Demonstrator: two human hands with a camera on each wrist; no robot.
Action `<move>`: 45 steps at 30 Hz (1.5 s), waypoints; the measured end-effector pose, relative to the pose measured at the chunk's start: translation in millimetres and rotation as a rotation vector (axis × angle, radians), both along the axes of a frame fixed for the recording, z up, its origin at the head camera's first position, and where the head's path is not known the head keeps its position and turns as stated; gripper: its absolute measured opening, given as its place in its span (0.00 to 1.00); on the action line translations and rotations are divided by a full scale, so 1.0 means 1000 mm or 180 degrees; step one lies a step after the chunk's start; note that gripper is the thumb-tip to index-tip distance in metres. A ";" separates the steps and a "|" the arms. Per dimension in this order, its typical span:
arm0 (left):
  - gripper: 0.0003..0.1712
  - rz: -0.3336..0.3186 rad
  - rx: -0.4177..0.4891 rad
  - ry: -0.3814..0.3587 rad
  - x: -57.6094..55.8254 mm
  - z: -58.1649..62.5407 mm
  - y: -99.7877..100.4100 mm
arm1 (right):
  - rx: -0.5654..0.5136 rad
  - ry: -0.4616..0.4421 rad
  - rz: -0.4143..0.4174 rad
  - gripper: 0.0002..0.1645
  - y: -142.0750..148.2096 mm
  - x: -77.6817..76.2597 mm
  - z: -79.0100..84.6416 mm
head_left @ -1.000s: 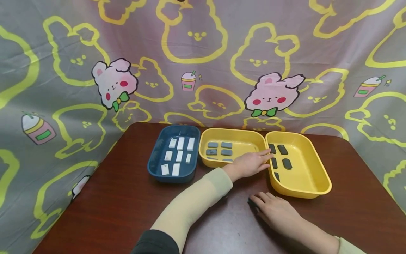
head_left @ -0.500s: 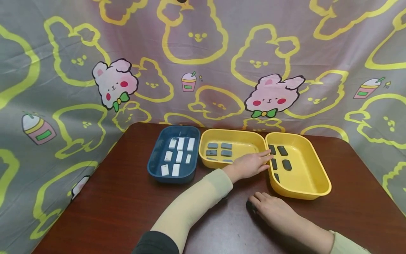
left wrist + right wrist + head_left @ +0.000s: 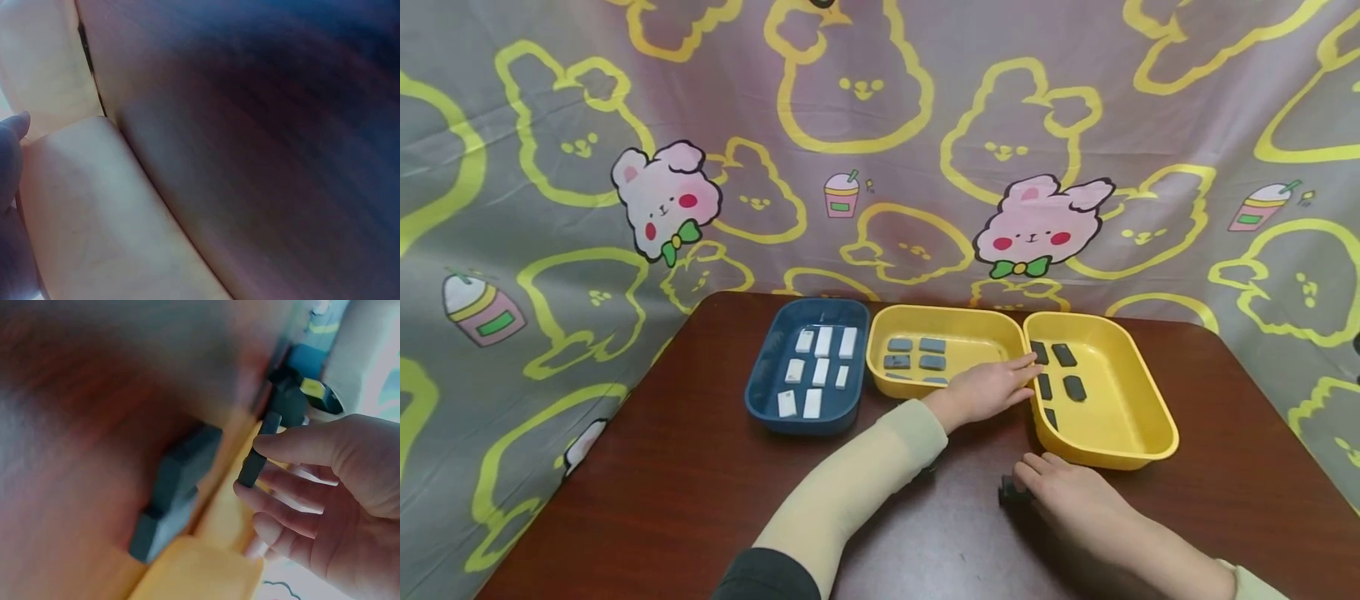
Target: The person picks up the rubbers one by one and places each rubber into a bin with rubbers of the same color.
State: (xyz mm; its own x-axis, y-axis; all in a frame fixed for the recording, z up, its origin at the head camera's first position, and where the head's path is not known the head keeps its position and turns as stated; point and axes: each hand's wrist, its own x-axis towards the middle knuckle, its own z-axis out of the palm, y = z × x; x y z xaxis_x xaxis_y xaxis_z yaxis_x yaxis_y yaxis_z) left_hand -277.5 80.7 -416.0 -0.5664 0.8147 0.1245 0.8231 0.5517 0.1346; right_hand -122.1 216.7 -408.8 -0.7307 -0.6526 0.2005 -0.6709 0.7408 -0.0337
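My left hand (image 3: 988,390) has its fingers stretched over the rims where the middle yellow bin (image 3: 946,312) and the right yellow bin (image 3: 1153,400) meet. Part of that hand shows blurred at the left of the left wrist view. Below the right bin, my right hand (image 3: 1071,502) is low over the table. In the right wrist view, its thumb and fingertips pinch a small flat black block (image 3: 253,467). Beside it, dark blocks (image 3: 186,465) lie together on the table; the head view shows black pieces (image 3: 1011,492) just left of the fingers.
Several black blocks (image 3: 1075,387) lie in the right bin, and several grey blocks (image 3: 932,362) in the middle one. A blue bin (image 3: 755,392) at the left holds several white blocks (image 3: 822,371). A patterned curtain (image 3: 917,183) hangs behind the brown table (image 3: 700,475).
My right hand has shifted to the right and turned slightly, and black pieces now show more clearly beside its fingers. The left hand stays at the bin rims. The head view has shifted slightly.
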 end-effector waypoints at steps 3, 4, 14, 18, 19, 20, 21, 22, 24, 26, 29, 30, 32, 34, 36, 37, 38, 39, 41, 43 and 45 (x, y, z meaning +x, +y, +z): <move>0.29 -0.0011 0.0032 0.0026 0.000 0.000 -0.001 | -0.0087 -0.0006 -0.0037 0.23 0.007 0.002 0.008; 0.29 -0.0012 0.0043 0.0024 -0.001 0.000 -0.001 | -0.0107 0.0021 -0.0040 0.23 0.009 0.002 0.011; 0.29 0.0020 0.0099 0.0004 -0.002 -0.003 -0.002 | -0.0262 0.0267 -0.0394 0.29 0.026 0.007 0.041; 0.29 0.0014 0.0088 0.0013 -0.001 -0.002 -0.002 | -0.0361 0.0112 -0.0627 0.34 0.035 0.003 0.053; 0.29 0.0014 0.0081 0.0014 -0.001 -0.002 -0.002 | -0.0378 0.0100 -0.0664 0.35 0.037 0.001 0.055; 0.29 0.0010 0.0072 0.0018 -0.001 -0.002 -0.001 | -0.0394 0.0063 -0.0707 0.36 0.039 -0.001 0.058; 0.29 0.0007 0.0066 0.0014 -0.001 -0.002 -0.001 | -0.0410 -0.0005 -0.0763 0.37 0.042 -0.003 0.060; 0.29 0.0002 0.0059 0.0015 -0.001 -0.002 -0.001 | -0.0438 -0.0029 -0.0791 0.38 0.045 -0.006 0.061; 0.29 -0.0007 0.0046 0.0022 -0.002 -0.002 -0.001 | -0.0503 -0.0050 -0.0880 0.38 0.051 -0.011 0.062; 0.28 -0.0026 0.0037 0.0020 -0.001 -0.001 0.000 | -0.0570 -0.0089 -0.0988 0.37 0.059 -0.017 0.061; 0.29 -0.0032 0.0013 -0.0002 0.000 -0.001 0.001 | -0.0708 -0.0092 -0.1148 0.35 0.072 -0.026 0.057; 0.29 -0.0029 0.0002 -0.0009 0.000 -0.001 0.001 | -0.0743 -0.0118 -0.1220 0.34 0.076 -0.028 0.056; 0.29 -0.0033 -0.0006 -0.0010 0.000 -0.001 0.001 | -0.0809 -0.0109 -0.1335 0.32 0.083 -0.033 0.052; 0.29 -0.0031 -0.0016 -0.0008 0.000 -0.002 0.001 | -0.0845 -0.0132 -0.1459 0.30 0.088 -0.038 0.047; 0.29 -0.0033 -0.0024 -0.0014 0.000 -0.002 0.002 | -0.0875 -0.0165 -0.1568 0.29 0.092 -0.042 0.043; 0.29 -0.0037 -0.0025 -0.0012 0.000 -0.002 0.002 | -0.0892 -0.0190 -0.1612 0.29 0.093 -0.043 0.041; 0.29 -0.0037 -0.0034 -0.0004 0.000 -0.002 0.002 | -0.0914 -0.0229 -0.1653 0.29 0.094 -0.045 0.039; 0.29 -0.0031 -0.0038 -0.0002 -0.001 -0.002 0.002 | -0.0935 -0.0265 -0.1688 0.30 0.095 -0.047 0.037; 0.29 -0.0023 -0.0048 0.0011 -0.001 -0.002 0.002 | -0.0965 -0.0347 -0.1745 0.30 0.097 -0.050 0.035; 0.29 -0.0017 -0.0053 0.0023 -0.002 -0.001 0.002 | -0.0985 -0.0485 -0.1794 0.30 0.098 -0.054 0.033; 0.29 -0.0017 -0.0049 0.0026 -0.002 -0.001 0.001 | -0.0979 -0.0622 -0.1844 0.30 0.099 -0.058 0.031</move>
